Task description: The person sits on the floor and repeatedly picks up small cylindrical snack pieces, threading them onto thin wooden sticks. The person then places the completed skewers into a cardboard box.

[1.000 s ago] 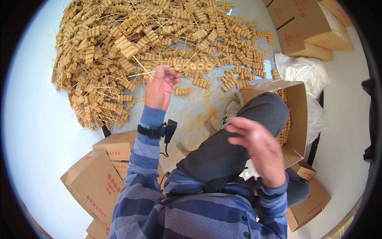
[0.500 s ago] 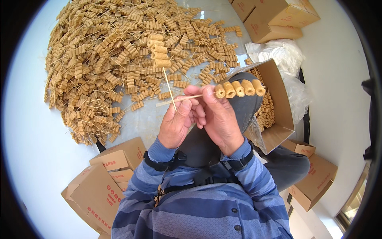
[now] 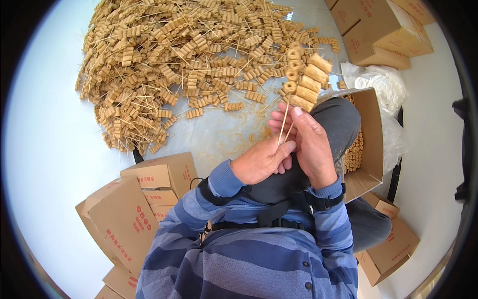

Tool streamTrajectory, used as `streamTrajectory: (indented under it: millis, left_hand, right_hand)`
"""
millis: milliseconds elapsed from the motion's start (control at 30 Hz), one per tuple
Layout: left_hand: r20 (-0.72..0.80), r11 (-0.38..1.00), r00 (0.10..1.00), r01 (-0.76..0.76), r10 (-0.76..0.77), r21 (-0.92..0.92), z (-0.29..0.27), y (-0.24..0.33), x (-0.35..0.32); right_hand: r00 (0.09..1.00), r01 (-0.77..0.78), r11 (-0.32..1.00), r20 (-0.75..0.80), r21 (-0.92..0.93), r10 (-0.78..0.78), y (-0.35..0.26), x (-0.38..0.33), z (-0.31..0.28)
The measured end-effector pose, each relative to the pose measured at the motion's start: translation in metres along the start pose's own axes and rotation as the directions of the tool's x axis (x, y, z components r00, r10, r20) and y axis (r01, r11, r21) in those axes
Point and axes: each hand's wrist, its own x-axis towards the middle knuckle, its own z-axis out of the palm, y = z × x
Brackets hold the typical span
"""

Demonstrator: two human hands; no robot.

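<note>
Two skewers of tan, hollow, tube-shaped puffed pieces stand side by side in front of me. The left skewer [image 3: 293, 67] shows the open ends of its pieces, while the right skewer [image 3: 312, 82] turns their long sides to me. My left hand [image 3: 261, 159] pinches the thin sticks near their lower ends. Higher up, my right hand [image 3: 316, 147] has its thumb against the base of the right skewer, with its fingers behind the sticks. How the right fingers grip behind there is partly hidden.
A large heap of similar skewers [image 3: 164, 65] covers the far left of the pale surface. Beside my right knee stands an open carton [image 3: 369, 134] holding packed skewers. White plastic bags [image 3: 381, 87] lie behind it. Closed cartons [image 3: 117, 224] stand at left, with more cartons [image 3: 381, 35] at far right.
Both hands have moved right. The two skewers, apart and at an angle before, now stand side by side; the right one has swung from lying sideways to pointing up and away.
</note>
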Motion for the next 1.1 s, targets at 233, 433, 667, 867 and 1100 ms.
streamTrajectory:
  millis: [233, 433, 667, 867, 1100]
  left_hand:
    - [0.102, 0.992, 0.990, 0.104, -0.097, -0.066, -0.016, -0.001, 0.009]
    - [-0.019, 0.986, 0.986, 0.168, -0.167, 0.008, -0.125, -0.078, 0.011]
    - [-0.816, 0.566, 0.577, 0.661, 0.036, 0.493, -0.293, -0.252, 0.009]
    - [-0.753, 0.511, 0.654, 0.625, 0.070, 0.590, -0.270, -0.321, 0.060]
    - [-0.803, 0.383, 0.596, 0.742, 0.001, 0.551, -0.281, -0.332, 0.112]
  right_hand:
    - [0.996, -0.042, 0.998, 0.083, 0.045, 0.038, 0.013, 0.013, -0.005]
    - [0.996, 0.083, 0.958, -0.063, 0.274, -0.069, 0.009, 0.030, -0.007]
    - [0.998, -0.030, 0.975, -0.043, 0.222, 0.040, 0.008, 0.036, 0.004]
    - [0.991, -0.112, 0.978, -0.050, 0.179, 0.122, 0.007, 0.040, 0.010]
    - [0.988, -0.145, 0.971, -0.022, 0.189, 0.152, 0.008, 0.047, 0.012]
